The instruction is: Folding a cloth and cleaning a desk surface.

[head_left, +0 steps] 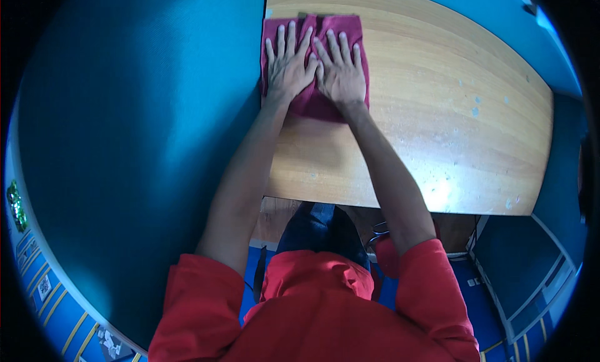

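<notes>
A dark red cloth (319, 109) lies spread out on the wooden table (437, 112), close to the table's left edge. Flat on its left half rests my left hand (289, 68), fingers stretched and apart. Beside it my right hand (342, 77) presses on the cloth's right half, its fingers spread too. The two thumbs nearly meet at the middle, where the cloth is creased. Both arms reach straight forward, and neither hand grips anything. Whatever lies beneath the cloth is hidden.
A teal partition (137, 124) stands right along the table's left side. More teal panels border the far and right sides. Pale blue flecks (476, 105) mark the tabletop at right. Below the front edge, cables and a red object (387, 259) show near my legs.
</notes>
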The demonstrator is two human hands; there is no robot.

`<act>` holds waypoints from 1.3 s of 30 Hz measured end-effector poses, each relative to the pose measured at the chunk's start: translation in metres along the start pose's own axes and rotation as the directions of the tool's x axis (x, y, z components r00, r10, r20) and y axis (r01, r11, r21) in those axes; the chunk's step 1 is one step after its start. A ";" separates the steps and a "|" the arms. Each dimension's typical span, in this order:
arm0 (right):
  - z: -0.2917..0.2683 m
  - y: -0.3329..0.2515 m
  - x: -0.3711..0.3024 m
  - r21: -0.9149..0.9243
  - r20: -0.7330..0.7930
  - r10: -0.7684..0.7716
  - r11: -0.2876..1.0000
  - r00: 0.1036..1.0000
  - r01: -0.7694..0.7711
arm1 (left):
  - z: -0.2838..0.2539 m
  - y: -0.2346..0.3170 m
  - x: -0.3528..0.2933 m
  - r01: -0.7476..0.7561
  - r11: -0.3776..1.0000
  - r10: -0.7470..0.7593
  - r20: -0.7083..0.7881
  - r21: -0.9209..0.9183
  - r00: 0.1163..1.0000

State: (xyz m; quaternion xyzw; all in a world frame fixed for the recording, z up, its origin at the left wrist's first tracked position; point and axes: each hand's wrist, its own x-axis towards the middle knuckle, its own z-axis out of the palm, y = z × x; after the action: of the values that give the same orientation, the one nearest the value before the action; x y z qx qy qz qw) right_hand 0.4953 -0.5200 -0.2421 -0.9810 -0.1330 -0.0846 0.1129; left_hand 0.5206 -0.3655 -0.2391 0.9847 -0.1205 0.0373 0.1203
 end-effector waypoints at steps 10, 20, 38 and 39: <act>-0.045 -0.089 -0.211 0.035 0.162 0.107 0.993 0.981 -0.115 | -0.034 0.054 -0.217 -0.032 0.999 0.030 0.095 0.017 0.995; -0.057 -0.108 -0.300 0.018 0.194 0.095 0.995 0.976 -0.100 | -0.036 0.069 -0.296 -0.070 0.998 0.070 0.074 -0.011 0.995; -0.046 0.072 -0.055 -0.026 0.102 -0.041 0.999 0.994 0.044 | 0.004 0.068 -0.042 0.042 0.999 -0.043 -0.040 -0.033 0.998; -0.043 0.085 -0.033 0.010 0.017 -0.079 0.997 0.997 0.079 | 0.008 0.067 -0.018 0.007 0.999 -0.013 -0.132 -0.049 0.991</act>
State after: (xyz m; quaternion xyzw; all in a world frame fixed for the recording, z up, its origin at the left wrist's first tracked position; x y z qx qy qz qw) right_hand 0.4821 -0.6185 -0.2240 -0.9752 -0.1730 -0.0800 0.1127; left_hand 0.4874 -0.4269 -0.2336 0.9774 -0.1081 0.0989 0.1521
